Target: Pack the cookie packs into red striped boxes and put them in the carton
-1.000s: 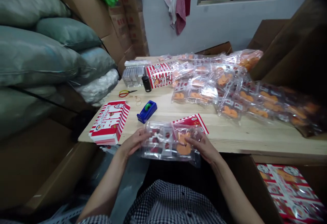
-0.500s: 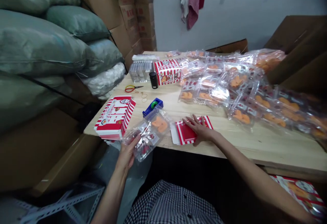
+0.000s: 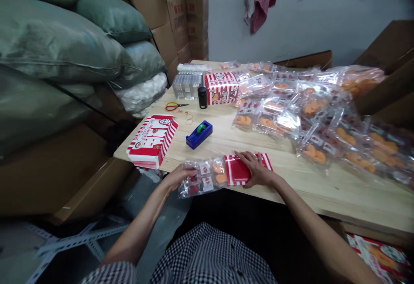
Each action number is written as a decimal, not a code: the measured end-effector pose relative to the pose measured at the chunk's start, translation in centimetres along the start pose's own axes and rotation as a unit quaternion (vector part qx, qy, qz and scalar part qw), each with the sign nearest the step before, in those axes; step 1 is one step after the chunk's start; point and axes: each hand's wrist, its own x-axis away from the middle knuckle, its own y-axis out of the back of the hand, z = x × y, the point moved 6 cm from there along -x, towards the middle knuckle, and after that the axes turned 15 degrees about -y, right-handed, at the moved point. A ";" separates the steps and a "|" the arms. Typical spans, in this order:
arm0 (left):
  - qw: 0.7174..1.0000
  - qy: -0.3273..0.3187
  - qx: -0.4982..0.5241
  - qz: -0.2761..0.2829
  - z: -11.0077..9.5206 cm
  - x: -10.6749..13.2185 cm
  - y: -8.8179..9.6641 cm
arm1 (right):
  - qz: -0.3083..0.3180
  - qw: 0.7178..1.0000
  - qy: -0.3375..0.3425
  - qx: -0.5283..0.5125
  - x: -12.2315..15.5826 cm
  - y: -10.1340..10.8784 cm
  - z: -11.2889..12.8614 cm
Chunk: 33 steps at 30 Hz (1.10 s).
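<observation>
My left hand (image 3: pixel 177 176) is closed on the left end of a clear plastic pack (image 3: pixel 207 181), which shows orange pieces at its right end and dark red items with white printed squares further left. The pack lies along the table's near edge, its right end meeting the left end of a flattish red-and-white striped carton (image 3: pixel 235 172). Whether the pack's tip is inside the carton I cannot tell. My right hand (image 3: pixel 255 169) spans the carton, with fingers towards its far edge and thumb by the near edge, holding it against the table.
Behind the pack stands a blue tape dispenser (image 3: pixel 199 134). A stack of flat cartons (image 3: pixel 152 139) lies left, with scissors (image 3: pixel 174 106), a black bottle (image 3: pixel 202 97) and a formed carton (image 3: pixel 221 88) beyond. Many similar packs (image 3: pixel 280 118) cover the right side. Sacks (image 3: pixel 58 38) are piled left.
My left hand has brought the pack down and right, levelling it against the carton's left end. The carton's white flap is now covered. My right hand stays on the carton; the view has shifted slightly.
</observation>
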 end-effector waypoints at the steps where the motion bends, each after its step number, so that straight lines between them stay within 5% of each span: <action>1: 1.000 0.006 -0.004 0.010 -0.4 -0.5 0.0 | 0.005 1.000 0.000 0.000 0.1 0.0 0.1; 8: 0.998 0.036 -0.024 0.055 0.1 -3.7 -2.4 | 0.022 1.000 -0.003 -0.001 0.6 0.0 0.8; 13: 0.999 -0.032 -0.014 0.029 1.7 -5.6 -6.0 | -0.007 1.000 -0.007 -0.005 1.0 0.1 0.9; 18: 0.994 -0.087 -0.067 -0.027 0.8 -5.2 -4.0 | -0.047 0.998 -0.033 -0.004 1.2 0.1 -0.1; 23: 0.985 -0.095 -0.144 -0.024 -0.3 -3.9 -1.3 | -0.066 0.998 -0.023 -0.005 1.2 -0.3 0.7; 33: 0.966 -0.120 -0.227 0.007 -1.1 -5.8 -4.6 | -0.105 0.994 -0.021 -0.028 2.1 -0.4 2.2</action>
